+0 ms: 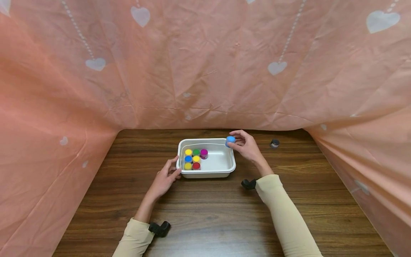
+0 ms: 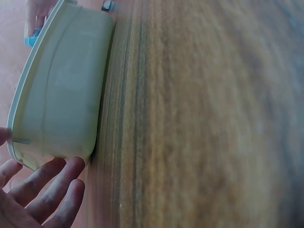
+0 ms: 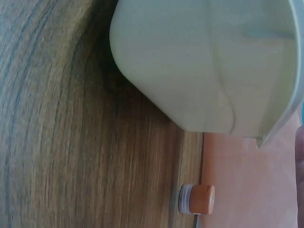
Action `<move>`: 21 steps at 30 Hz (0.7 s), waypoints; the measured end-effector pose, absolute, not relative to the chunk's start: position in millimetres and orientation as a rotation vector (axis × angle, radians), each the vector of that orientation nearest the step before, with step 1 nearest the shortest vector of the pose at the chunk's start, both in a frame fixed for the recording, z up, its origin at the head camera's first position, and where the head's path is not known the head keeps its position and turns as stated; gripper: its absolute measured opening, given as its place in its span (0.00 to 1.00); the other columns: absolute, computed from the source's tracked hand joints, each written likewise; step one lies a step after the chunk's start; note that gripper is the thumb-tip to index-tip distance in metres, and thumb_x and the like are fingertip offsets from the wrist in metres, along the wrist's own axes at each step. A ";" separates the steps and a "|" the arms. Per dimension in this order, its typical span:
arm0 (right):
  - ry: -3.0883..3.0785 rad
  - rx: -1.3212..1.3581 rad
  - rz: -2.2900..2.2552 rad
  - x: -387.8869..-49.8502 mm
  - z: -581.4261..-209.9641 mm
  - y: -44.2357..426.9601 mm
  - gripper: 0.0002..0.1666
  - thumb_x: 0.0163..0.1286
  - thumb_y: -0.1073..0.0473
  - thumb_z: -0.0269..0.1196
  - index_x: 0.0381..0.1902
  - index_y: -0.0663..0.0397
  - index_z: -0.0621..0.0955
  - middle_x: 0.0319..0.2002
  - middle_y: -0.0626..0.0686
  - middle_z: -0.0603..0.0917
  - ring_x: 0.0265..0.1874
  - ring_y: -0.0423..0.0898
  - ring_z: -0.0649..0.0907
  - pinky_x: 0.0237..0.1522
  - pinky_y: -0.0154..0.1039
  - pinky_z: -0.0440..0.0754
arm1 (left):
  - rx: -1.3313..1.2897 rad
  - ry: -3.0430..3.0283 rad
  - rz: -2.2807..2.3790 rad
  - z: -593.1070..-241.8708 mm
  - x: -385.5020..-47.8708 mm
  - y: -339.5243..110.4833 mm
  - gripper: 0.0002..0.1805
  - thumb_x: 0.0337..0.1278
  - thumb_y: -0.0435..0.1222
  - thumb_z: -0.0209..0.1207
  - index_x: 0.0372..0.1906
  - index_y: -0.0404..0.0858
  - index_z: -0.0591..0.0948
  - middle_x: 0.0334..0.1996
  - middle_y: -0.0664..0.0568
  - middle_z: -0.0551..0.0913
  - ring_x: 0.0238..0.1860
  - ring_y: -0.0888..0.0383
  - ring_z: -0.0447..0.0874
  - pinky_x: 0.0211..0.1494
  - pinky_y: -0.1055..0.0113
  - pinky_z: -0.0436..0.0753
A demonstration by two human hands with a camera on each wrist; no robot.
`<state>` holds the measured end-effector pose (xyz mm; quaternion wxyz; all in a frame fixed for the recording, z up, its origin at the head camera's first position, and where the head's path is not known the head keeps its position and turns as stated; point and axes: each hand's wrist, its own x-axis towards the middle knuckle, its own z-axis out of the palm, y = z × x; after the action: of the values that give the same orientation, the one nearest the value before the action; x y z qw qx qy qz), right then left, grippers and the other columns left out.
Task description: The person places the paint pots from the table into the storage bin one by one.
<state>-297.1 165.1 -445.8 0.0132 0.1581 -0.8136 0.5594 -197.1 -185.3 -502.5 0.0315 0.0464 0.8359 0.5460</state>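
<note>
A small jar with a light-blue lid is held between the thumb and fingers of my right hand, over the tray's far right corner. At the opposite end, my left hand grips the near left corner of the white tray. In the left wrist view, fingertips touch the tray's end wall below the rim. Several small jars stand together in the tray's left part, among them a magenta-lidded jar, a green-lidded jar and a red-lidded jar.
To the right of the tray, a single small jar stands on the wooden table. Its top looks dark from the head, while a jar in the right wrist view looks orange. A pink heart-patterned curtain surrounds the table's back and sides.
</note>
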 end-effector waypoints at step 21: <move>-2.620 0.573 1.754 -286.5 -449.2 126.5 0.23 0.67 0.63 0.73 0.57 0.62 0.82 0.55 0.63 0.83 0.55 0.61 0.83 0.60 0.52 0.84 | 0.136 2.570 1.688 -503.4 -196.9 -185.0 0.31 0.77 0.43 0.58 0.79 0.48 0.66 0.53 0.37 0.87 0.47 0.44 0.90 0.51 0.51 0.86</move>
<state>-286.5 126.5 -449.2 -0.0314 0.1786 -0.8172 0.5470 -196.9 -185.0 -503.4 0.0321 0.0441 0.8346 0.5482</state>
